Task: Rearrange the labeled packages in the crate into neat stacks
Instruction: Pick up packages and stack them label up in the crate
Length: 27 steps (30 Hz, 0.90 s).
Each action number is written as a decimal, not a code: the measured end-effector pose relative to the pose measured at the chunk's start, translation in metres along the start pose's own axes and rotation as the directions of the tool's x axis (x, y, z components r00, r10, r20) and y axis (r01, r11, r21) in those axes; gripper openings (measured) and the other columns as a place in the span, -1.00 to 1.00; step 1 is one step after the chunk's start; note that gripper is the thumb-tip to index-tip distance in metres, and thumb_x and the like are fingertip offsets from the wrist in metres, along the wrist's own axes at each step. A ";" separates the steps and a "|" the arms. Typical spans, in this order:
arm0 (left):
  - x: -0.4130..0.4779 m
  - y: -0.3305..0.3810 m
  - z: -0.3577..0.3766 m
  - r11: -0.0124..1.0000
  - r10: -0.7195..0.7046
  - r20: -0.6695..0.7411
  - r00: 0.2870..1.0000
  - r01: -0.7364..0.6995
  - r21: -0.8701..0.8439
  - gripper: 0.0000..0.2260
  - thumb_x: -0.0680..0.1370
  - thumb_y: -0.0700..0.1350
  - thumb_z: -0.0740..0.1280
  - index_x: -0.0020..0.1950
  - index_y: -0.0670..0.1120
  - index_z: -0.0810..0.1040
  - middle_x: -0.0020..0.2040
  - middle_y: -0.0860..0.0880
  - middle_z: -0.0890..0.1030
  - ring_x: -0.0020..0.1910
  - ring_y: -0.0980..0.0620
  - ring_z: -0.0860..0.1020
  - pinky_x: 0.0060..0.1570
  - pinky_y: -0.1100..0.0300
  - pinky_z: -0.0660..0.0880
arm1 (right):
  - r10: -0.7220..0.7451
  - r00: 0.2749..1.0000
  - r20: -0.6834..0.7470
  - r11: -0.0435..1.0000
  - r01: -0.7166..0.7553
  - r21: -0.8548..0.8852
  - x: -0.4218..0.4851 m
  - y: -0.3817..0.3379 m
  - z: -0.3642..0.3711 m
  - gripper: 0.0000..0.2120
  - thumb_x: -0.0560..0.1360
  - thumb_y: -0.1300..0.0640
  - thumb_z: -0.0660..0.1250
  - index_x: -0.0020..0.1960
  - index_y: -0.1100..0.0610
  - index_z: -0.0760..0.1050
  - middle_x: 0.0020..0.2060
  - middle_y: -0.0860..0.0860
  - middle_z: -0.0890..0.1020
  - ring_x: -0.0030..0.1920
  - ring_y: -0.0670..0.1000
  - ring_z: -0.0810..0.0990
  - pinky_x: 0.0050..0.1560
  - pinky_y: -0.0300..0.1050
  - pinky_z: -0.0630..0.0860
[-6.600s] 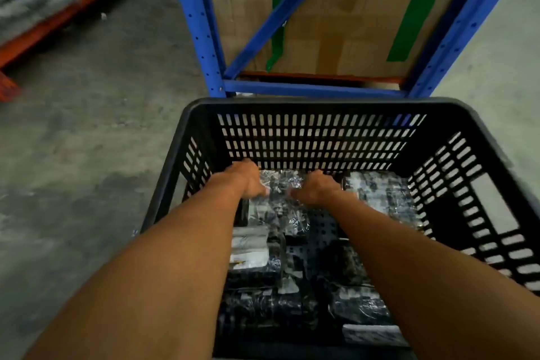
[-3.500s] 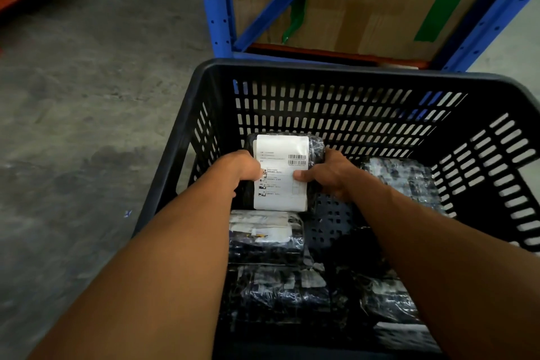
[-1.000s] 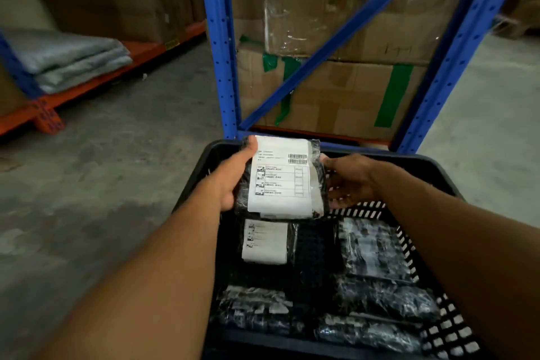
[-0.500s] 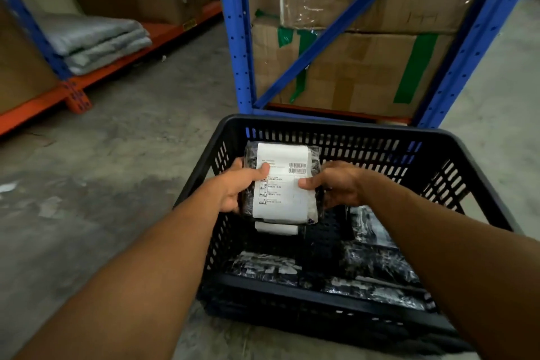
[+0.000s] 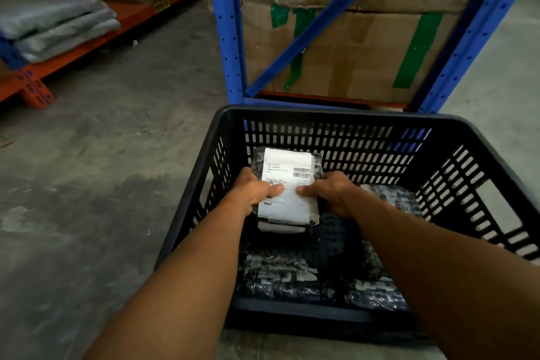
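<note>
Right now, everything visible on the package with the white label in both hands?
The labelled package is a flat, dark, glossy plastic-wrapped bundle with a large white printed label and a barcode on its top face. It lies label-up, tilted toward the camera, in the far left corner of the black slotted crate. The left hand and right hand grip its sides, thumbs on the label. Another white-labelled package shows just beneath it.

**Labelled package over the crate's far-left corner**

A dark, plastic-wrapped package [image 5: 287, 181] with a white barcode label faces up, above another labelled package [image 5: 281, 226]. More wrapped packages [image 5: 277, 275] lie across the black slotted crate [image 5: 336, 115].
</note>
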<state>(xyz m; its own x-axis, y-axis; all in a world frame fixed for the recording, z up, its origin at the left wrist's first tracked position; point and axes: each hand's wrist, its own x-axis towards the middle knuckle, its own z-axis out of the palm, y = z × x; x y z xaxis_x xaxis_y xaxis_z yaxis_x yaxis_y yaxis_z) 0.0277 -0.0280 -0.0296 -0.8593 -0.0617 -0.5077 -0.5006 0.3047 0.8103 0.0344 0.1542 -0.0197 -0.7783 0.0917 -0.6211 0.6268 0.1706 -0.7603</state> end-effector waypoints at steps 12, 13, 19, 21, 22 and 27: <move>0.005 -0.014 -0.004 0.992 -0.094 0.082 0.992 0.087 0.088 -0.24 0.38 -0.09 0.55 0.41 -0.09 0.15 0.40 -0.13 0.44 0.37 -0.16 0.40 0.35 -0.09 0.35 | 0.041 0.999 0.025 0.994 -0.038 -0.104 0.003 0.017 0.002 -0.44 0.29 0.12 0.59 0.21 0.24 0.48 0.16 0.15 0.64 0.08 0.17 0.63 0.18 0.20 0.56; 0.002 -0.013 -0.005 0.988 -0.126 0.097 0.987 0.116 0.106 -0.19 0.37 -0.09 0.55 0.46 -0.08 0.13 0.43 -0.16 0.42 0.39 -0.19 0.38 0.36 -0.13 0.34 | 0.061 0.997 0.039 0.989 -0.055 -0.141 0.000 0.019 0.002 -0.42 0.30 0.10 0.58 0.24 0.23 0.48 0.15 0.14 0.64 0.08 0.17 0.63 0.16 0.20 0.56; -0.003 -0.013 -0.001 0.971 -0.194 0.104 0.975 0.176 0.162 -0.17 0.38 -0.13 0.55 0.51 -0.12 0.13 0.44 -0.20 0.41 0.39 -0.22 0.39 0.36 -0.17 0.34 | 0.102 0.992 0.079 0.976 -0.085 -0.198 -0.007 0.025 0.005 -0.57 0.35 0.10 0.54 0.14 0.21 0.51 0.08 0.14 0.65 0.01 0.18 0.65 0.05 0.19 0.61; 0.001 -0.014 0.001 0.971 -0.173 0.063 0.983 0.159 0.180 -0.20 0.41 -0.12 0.54 0.50 -0.15 0.14 0.44 -0.16 0.41 0.42 -0.18 0.35 0.37 -0.09 0.30 | 0.088 0.992 0.086 0.987 -0.075 -0.141 -0.002 0.024 0.007 -0.58 0.38 0.17 0.52 0.18 0.25 0.51 0.13 0.17 0.66 0.07 0.19 0.65 0.14 0.25 0.57; 0.003 -0.014 0.001 0.971 -0.161 0.049 0.986 0.149 0.185 -0.23 0.42 -0.13 0.53 0.49 -0.15 0.17 0.43 -0.15 0.42 0.41 -0.17 0.35 0.34 -0.06 0.29 | 0.081 0.993 0.085 0.990 -0.071 -0.118 0.001 0.024 0.008 -0.56 0.39 0.20 0.51 0.22 0.27 0.49 0.15 0.18 0.65 0.09 0.20 0.65 0.16 0.26 0.56; 0.004 -0.011 -0.003 0.948 -0.229 0.146 0.962 0.187 0.258 -0.40 0.42 -0.17 0.52 0.41 -0.16 0.40 0.37 -0.13 0.51 0.36 -0.16 0.42 0.35 -0.07 0.32 | 0.145 0.972 0.184 0.975 -0.109 -0.193 0.006 0.024 0.005 -0.67 0.46 0.27 0.42 0.20 0.31 0.52 0.10 0.20 0.67 0.08 0.23 0.66 0.14 0.27 0.57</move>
<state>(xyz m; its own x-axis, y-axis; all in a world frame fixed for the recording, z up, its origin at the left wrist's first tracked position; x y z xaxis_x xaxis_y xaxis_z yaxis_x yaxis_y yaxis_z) 0.0292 -0.0343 -0.0396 -0.6969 0.0095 -0.7171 -0.6080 0.5223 0.5979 0.0450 0.1540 -0.0423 -0.6589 -0.0666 -0.7493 0.6891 0.3460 -0.6367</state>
